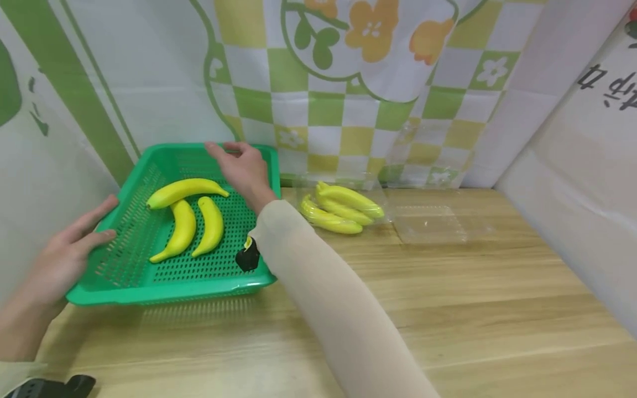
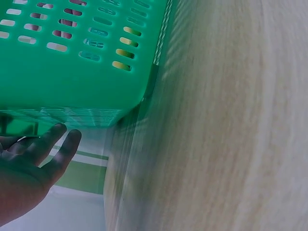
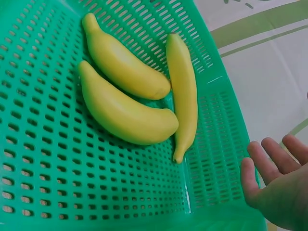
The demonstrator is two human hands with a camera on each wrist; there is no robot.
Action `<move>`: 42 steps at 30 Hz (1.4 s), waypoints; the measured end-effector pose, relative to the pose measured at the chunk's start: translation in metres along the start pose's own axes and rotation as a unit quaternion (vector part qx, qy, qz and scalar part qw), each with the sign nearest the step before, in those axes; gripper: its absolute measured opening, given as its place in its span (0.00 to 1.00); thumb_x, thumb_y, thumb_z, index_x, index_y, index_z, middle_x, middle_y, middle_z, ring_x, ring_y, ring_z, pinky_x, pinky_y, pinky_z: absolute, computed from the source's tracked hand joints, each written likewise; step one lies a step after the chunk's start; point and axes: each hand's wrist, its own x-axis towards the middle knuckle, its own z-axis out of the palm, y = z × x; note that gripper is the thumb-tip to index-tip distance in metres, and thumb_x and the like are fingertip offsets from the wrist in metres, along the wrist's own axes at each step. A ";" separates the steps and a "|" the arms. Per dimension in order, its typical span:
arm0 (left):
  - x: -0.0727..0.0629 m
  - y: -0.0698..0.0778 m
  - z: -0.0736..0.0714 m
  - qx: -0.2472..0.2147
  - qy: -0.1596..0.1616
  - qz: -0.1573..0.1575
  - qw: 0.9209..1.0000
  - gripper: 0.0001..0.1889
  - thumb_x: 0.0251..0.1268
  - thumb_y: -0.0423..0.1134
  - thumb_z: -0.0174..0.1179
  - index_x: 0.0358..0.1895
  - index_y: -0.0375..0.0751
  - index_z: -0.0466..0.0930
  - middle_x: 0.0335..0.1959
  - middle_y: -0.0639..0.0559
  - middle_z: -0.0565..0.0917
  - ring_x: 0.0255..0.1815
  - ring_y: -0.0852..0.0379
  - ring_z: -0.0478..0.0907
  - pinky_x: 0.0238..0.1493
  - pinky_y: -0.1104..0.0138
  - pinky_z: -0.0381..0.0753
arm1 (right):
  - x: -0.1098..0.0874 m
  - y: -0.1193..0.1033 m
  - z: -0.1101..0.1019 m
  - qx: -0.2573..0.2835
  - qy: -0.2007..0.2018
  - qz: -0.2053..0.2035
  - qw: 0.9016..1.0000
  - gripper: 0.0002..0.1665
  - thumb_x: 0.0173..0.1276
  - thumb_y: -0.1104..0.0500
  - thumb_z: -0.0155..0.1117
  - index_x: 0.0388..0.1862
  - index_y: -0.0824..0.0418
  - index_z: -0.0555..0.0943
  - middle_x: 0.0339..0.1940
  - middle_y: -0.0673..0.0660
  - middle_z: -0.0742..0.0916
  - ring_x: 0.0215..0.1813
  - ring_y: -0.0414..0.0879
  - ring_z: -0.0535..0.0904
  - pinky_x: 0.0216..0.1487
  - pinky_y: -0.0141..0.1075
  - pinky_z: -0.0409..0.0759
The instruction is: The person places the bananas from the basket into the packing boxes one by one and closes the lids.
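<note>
A green plastic basket [image 1: 199,284] with slotted walls stands on the table's left side. Three yellow bananas lie in it: one [image 1: 186,190] along the back, with two more, a left [image 1: 180,229] and a right [image 1: 211,226], in front. My left hand [image 1: 62,260] is at the basket's left rim, its thumb and fingers extended. In the left wrist view those fingers [image 2: 60,154] are spread beside the basket wall. At the back right rim is my right hand [image 1: 244,168]; its fingers [image 3: 262,166] look loosely extended in the right wrist view, with no banana held.
Right of the basket, several film-wrapped bananas [image 1: 343,210] lie in a transparent plastic box. Another transparent plastic container [image 1: 430,224] stands farther right on the wooden table [image 1: 448,320]. A patterned cloth [image 1: 338,127] hangs behind, with white side walls [image 1: 572,182] close by.
</note>
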 end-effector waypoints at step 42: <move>0.000 0.006 -0.002 0.021 0.004 -0.005 1.000 0.31 0.89 0.48 0.44 0.87 0.61 0.47 0.81 0.86 0.46 0.89 0.47 0.25 0.84 0.41 0.17 | -0.015 0.011 0.047 -0.302 -0.067 0.055 0.949 0.38 0.64 0.34 0.78 0.63 0.55 0.81 0.49 0.51 0.86 0.42 0.42 0.78 0.38 0.34 0.80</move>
